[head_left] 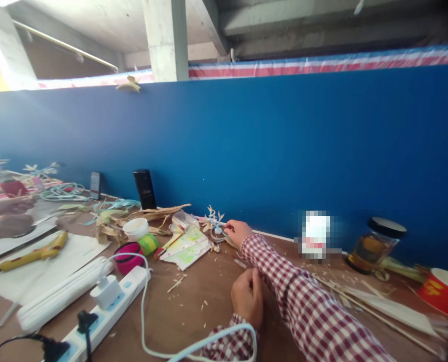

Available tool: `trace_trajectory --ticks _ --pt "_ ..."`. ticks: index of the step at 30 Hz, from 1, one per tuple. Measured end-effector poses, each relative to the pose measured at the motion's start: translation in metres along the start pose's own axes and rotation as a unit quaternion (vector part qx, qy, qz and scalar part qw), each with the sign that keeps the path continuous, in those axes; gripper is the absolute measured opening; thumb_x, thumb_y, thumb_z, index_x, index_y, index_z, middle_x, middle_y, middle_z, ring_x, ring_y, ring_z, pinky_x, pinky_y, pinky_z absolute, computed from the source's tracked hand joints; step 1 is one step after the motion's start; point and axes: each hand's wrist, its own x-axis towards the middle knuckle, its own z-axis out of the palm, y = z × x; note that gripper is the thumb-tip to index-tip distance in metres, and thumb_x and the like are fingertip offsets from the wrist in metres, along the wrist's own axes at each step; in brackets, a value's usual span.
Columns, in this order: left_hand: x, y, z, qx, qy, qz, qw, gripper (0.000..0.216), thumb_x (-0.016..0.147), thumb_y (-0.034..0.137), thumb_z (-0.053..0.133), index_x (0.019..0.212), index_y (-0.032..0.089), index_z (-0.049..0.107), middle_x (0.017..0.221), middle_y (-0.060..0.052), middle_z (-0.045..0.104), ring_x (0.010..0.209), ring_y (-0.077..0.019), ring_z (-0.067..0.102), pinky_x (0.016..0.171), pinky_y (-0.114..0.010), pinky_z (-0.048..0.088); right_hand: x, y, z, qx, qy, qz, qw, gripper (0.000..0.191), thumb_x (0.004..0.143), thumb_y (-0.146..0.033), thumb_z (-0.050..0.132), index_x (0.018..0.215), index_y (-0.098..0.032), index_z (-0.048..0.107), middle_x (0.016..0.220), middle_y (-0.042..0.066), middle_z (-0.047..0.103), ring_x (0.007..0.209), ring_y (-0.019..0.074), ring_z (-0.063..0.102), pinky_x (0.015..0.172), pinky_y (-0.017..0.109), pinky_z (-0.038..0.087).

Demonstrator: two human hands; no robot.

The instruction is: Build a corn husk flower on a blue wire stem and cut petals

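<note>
The sprig sits just left of the right hand, long axis roughly upright, petals pointing upward; pale cream, thin, branching. The right fingertips bunch together, grip unclear; the left hand, nearer the wearer, curls, contents hidden.

A small, cream-coloured, flower-like sprig with narrow, papery-looking petals sits towards the rear of the brown surface, near the foot of the tall blue panel. Its petals fan upward and outward at uneven angles. A rounded pale-blue piece shows low at its right, just beside the right hand; whether the two parts are joined is too small to tell.
</note>
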Motion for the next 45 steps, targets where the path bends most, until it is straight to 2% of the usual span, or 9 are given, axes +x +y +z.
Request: trace_trajectory --ticks 9,14,18,20,24,29,36,41,45 --pt "-0.019 0.02 0.002 -0.178 -0.037 -0.033 0.983 0.038 0.084 0.045 0.04 0.09 0.014 0.061 0.063 -0.002 0.059 0.052 -0.0136 0.051 0.052 -0.024 0.042 -0.146 -0.002 -0.072 0.117 0.094 0.064 0.987 0.017 0.079 -0.037 0.054 0.076 -0.02 0.059 0.065 -0.001 0.063 0.059 0.0124 0.056 0.055 0.022 0.04" --pt "-0.062 0.055 0.002 -0.237 -0.12 0.047 0.963 0.05 0.079 0.035 0.056 0.124 0.019 0.043 0.106 -0.011 0.059 0.075 -0.0166 0.06 0.069 -0.031 0.05 -0.228 0.0 -0.104 0.175 0.173 0.125 0.961 0.022 0.072 -0.028 0.062 0.093 -0.021 0.057 0.089 0.003 0.063 0.075 0.0157 0.059 0.069 0.027 0.046" --pt "-0.085 0.082 -0.003 -0.157 -0.18 0.177 0.955 0.038 0.07 0.029 0.067 0.107 0.024 0.061 0.11 -0.01 0.056 0.1 -0.024 0.055 0.082 -0.037 0.049 -0.273 0.006 -0.117 0.182 0.2 0.158 0.95 0.04 0.068 -0.019 0.062 0.107 -0.022 0.051 0.097 0.005 0.06 0.076 0.0169 0.058 0.068 0.03 0.047" --pt "-0.093 0.092 -0.005 -0.135 -0.217 0.179 0.95 0.022 0.072 0.028 0.065 0.094 0.024 0.069 0.1 -0.008 0.06 0.097 -0.0227 0.056 0.083 -0.037 0.048 -0.291 0.008 -0.121 0.165 0.212 0.15 0.952 0.051 0.066 -0.012 0.06 0.114 -0.024 0.048 0.102 0.005 0.058 0.079 0.0171 0.057 0.069 0.03 0.047" --pt "-0.104 0.098 -0.006 -0.172 -0.254 0.087 0.948 0.015 0.072 0.031 0.065 0.081 0.019 0.07 0.087 -0.007 0.063 0.083 -0.0195 0.061 0.074 -0.032 0.052 -0.318 0.004 -0.127 0.131 0.199 0.117 0.964 0.063 0.063 -0.012 0.064 0.121 -0.026 0.044 0.109 0.006 0.056 0.084 0.0188 0.057 0.068 0.03 0.048" --pt "-0.107 0.1 -0.009 -0.194 -0.26 -0.034 0.945 0.025 0.073 0.035 0.062 0.087 0.015 0.065 0.089 -0.009 0.067 0.081 -0.0198 0.064 0.073 -0.032 0.052 -0.339 -0.009 -0.136 0.203 0.159 0.107 0.96 0.07 0.063 -0.017 0.068 0.126 -0.026 0.039 0.122 0.008 0.05 0.091 0.02 0.058 0.065 0.029 0.051" --pt "-0.111 0.11 -0.006 -0.128 -0.356 0.022 0.925 0.029 0.067 0.033 0.068 0.091 0.017 0.067 0.095 -0.01 0.067 0.088 -0.023 0.063 0.077 -0.035 0.05 -0.362 -0.014 -0.141 0.341 0.112 0.127 0.925 0.082 0.059 -0.016 0.073 0.13 -0.029 0.035 0.133 0.009 0.041 0.098 0.0212 0.057 0.071 0.031 0.052" --pt "-0.124 0.111 0.003 -0.135 -0.336 0.099 0.927 0.014 0.073 0.029 0.063 0.073 0.018 0.071 0.081 -0.008 0.068 0.078 -0.0186 0.063 0.072 -0.029 0.05 -0.367 -0.015 -0.138 0.468 0.075 0.135 0.87 0.086 0.061 -0.025 0.076 0.133 -0.029 0.03 0.123 0.011 0.051 0.085 0.0192 0.062 0.069 0.033 0.051" --pt "-0.119 0.103 0.0 -0.131 -0.266 -0.002 0.955 0.019 0.072 0.034 0.061 0.069 0.018 0.071 0.069 -0.006 0.07 0.066 -0.0175 0.064 0.064 -0.027 0.051 -0.367 -0.011 -0.142 0.57 0.121 0.161 0.797 0.065 0.071 -0.043 0.066 0.128 -0.029 0.038 0.142 0.013 0.028 0.096 0.0217 0.059 0.075 0.036 0.05"
